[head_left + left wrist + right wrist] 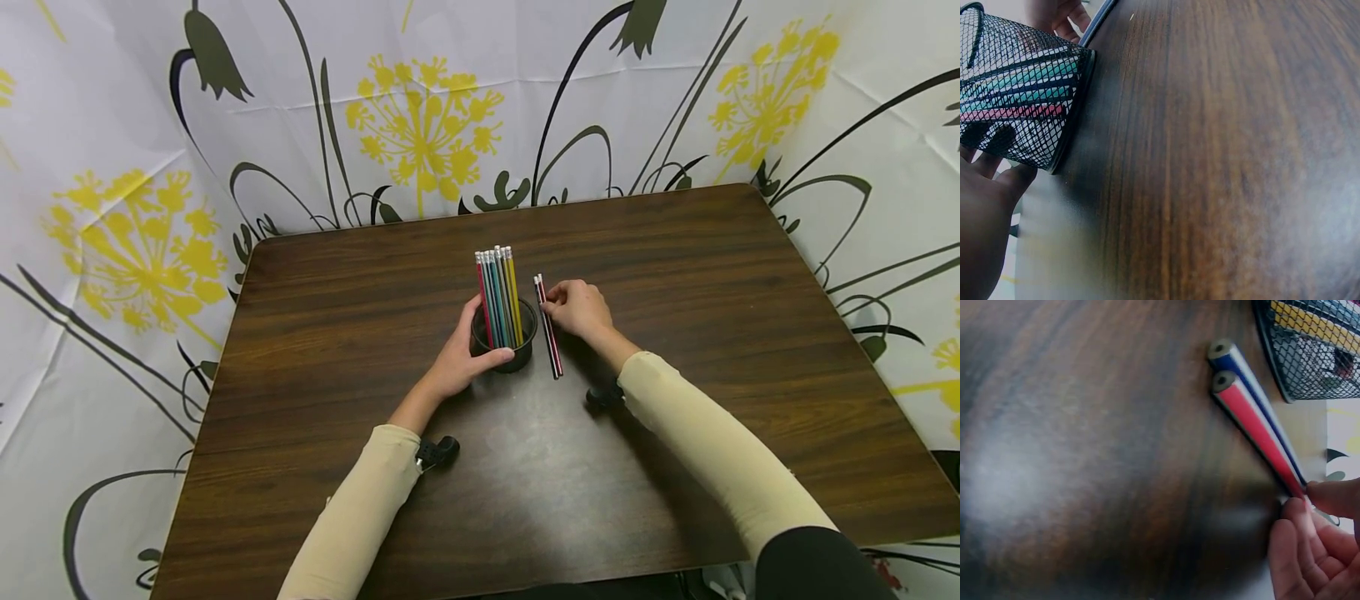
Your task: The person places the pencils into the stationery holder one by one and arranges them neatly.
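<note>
A black mesh pencil cup (514, 360) stands on the table with several pencils (501, 298) upright in it, eraser ends up. My left hand (459, 360) holds the cup from its left side, thumb across the front; in the left wrist view its fingers (1017, 178) lie against the mesh near the base. Just right of the cup, two striped pencils lie side by side on the table: a red one (1250, 419) and a dark blue one (1252, 381). My right hand (579, 308) pinches at them toward their eraser ends, thumb and fingertips meeting on the red one.
The brown wood-grain table (337, 333) reaches out on all sides of the hands. Behind it hangs a white cloth (285, 108) printed with yellow and grey flowers. A small black device (438, 452) is strapped at the left wrist, another (602, 397) at the right.
</note>
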`<state>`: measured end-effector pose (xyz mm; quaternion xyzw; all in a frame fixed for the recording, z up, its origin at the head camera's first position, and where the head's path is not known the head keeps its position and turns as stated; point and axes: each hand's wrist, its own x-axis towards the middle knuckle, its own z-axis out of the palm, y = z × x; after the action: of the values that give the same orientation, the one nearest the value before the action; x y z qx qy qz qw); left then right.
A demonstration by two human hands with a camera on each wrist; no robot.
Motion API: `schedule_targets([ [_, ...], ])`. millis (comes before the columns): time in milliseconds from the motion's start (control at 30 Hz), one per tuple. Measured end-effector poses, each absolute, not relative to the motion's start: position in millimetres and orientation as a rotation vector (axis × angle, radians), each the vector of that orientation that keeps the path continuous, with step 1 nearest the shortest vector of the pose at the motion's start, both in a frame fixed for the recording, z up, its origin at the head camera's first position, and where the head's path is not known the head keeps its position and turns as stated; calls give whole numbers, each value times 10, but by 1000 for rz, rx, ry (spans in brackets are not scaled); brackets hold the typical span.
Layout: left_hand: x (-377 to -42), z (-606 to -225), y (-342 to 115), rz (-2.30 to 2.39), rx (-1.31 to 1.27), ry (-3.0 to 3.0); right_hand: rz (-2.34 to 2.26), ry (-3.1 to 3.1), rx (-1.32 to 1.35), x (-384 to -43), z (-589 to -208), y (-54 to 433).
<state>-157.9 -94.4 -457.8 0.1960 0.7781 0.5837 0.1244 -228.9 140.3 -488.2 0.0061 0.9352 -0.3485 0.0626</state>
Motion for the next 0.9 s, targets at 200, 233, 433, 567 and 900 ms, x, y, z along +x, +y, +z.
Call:
schedule_targets([
  [200, -1577, -4583, -945, 1711, 593, 2258, -898, 2853, 45, -2284, -4840, 1410],
  [233, -1577, -4586, -945, 1714, 593, 2257, -862, 2870, 42, -2279, -4832, 1409],
  [433, -1677, -4861, -972, 1739, 599, 2272, -681, 2952, 10, -2251, -4791, 1406],
  [567, -1722, -4979, -986, 1748, 605, 2287, -632, 2954, -2, -2252, -4785, 1407],
  [900, -1721, -4988, -983, 1744, 593, 2287, -756, 2948, 31, -2243, -4686, 1460],
])
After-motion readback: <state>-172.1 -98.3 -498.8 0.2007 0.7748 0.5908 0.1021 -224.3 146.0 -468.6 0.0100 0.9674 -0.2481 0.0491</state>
